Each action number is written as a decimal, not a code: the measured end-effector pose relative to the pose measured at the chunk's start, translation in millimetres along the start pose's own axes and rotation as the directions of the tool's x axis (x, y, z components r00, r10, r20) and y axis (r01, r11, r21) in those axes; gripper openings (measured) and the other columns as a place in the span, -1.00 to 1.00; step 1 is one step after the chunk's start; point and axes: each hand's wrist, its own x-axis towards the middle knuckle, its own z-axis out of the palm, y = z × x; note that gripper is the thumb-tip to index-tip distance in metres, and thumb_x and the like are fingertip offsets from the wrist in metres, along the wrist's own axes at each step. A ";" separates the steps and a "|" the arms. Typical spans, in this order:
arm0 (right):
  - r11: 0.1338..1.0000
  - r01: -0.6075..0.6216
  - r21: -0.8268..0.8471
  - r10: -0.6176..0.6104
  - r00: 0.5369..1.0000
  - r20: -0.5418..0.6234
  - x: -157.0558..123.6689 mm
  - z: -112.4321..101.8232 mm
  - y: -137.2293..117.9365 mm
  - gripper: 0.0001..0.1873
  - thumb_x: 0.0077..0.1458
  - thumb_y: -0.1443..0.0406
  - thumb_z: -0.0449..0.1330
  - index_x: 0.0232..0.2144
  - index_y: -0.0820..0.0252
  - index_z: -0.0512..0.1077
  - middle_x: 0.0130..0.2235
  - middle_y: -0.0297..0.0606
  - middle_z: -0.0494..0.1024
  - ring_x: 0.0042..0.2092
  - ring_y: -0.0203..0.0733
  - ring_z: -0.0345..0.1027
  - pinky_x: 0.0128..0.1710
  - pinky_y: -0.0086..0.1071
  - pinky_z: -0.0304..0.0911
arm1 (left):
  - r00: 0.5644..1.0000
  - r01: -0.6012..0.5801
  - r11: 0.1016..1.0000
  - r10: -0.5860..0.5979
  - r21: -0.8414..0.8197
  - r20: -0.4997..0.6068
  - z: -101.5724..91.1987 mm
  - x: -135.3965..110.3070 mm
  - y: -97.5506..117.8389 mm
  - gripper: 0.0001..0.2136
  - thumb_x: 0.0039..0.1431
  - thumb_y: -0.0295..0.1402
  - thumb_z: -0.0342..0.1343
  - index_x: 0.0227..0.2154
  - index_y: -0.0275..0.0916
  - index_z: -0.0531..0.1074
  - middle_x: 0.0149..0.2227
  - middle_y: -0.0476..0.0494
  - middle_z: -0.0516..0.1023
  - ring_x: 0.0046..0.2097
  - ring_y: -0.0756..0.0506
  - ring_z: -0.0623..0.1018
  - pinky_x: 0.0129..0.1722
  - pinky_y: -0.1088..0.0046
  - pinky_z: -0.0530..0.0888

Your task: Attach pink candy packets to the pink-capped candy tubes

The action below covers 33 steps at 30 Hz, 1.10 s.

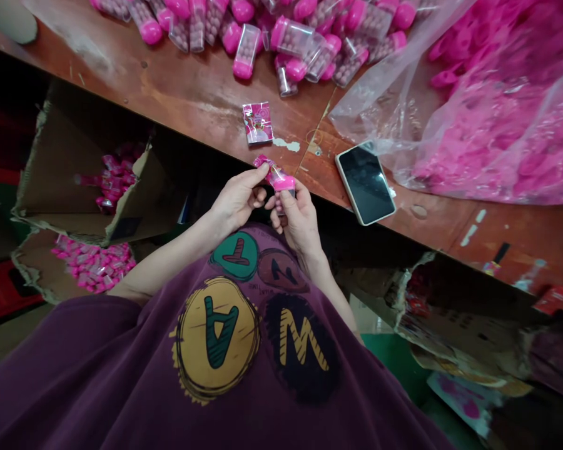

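Note:
My right hand (302,217) is closed around a small clear candy bottle (284,184) with a pink cap, held at the table's near edge. Pinched between the thumb and fingers of my left hand (240,199) is a shiny pink printed wrapper (263,162), which meets the capped end of the bottle. Whether the wrapper is around the cap or only against it I cannot tell. Just beyond my hands lies a pile of pink printed wrappers (258,124) on the wooden table (187,94).
Several pink-capped candy bottles (246,51) are heaped at the back. A phone (366,182) and a clear bag of pink plastic parts (492,144) lie to the right. Below on the left, cardboard boxes (59,181) hold wrapped bottles (115,178) and small pink pieces (96,264).

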 end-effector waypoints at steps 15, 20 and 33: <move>0.914 0.146 -0.380 -0.164 0.986 -0.016 -4.4 -11.3 7.8 -0.29 0.24 -0.08 0.34 0.31 -0.07 0.25 -0.28 -0.39 0.55 -0.35 -0.24 0.43 -0.34 -0.32 0.46 | 0.955 0.148 0.973 -0.187 0.175 0.232 -3.8 -0.6 -2.5 -0.78 0.16 -0.38 0.46 -0.43 -0.38 0.56 -0.49 -0.11 0.57 -0.61 0.17 0.33 -0.63 0.62 0.15; 0.991 0.027 -0.130 -0.021 0.999 0.047 -10.3 -14.0 8.3 -0.25 0.26 -0.16 0.28 0.34 -0.15 0.14 -0.39 -0.51 0.46 -0.57 -0.38 0.22 -0.60 -0.44 0.20 | 0.959 0.086 0.992 -0.109 0.095 0.261 -6.6 0.1 -2.3 -0.78 0.22 -0.39 0.43 -0.45 -0.35 0.53 -0.61 0.02 0.40 -0.61 0.14 0.31 -0.61 0.61 0.18; 0.997 0.010 -0.073 -0.009 1.000 0.011 0.8 -6.6 15.3 -0.24 0.24 -0.16 0.29 0.33 -0.16 0.12 -0.50 -0.60 0.36 -0.64 -0.38 0.08 -0.64 -0.44 0.08 | 0.958 0.116 0.992 -0.127 0.058 0.257 -13.4 -5.1 -12.2 -0.70 0.35 -0.25 0.33 -0.43 -0.35 0.49 -0.58 -0.07 0.47 -0.63 0.14 0.32 -0.61 0.61 0.14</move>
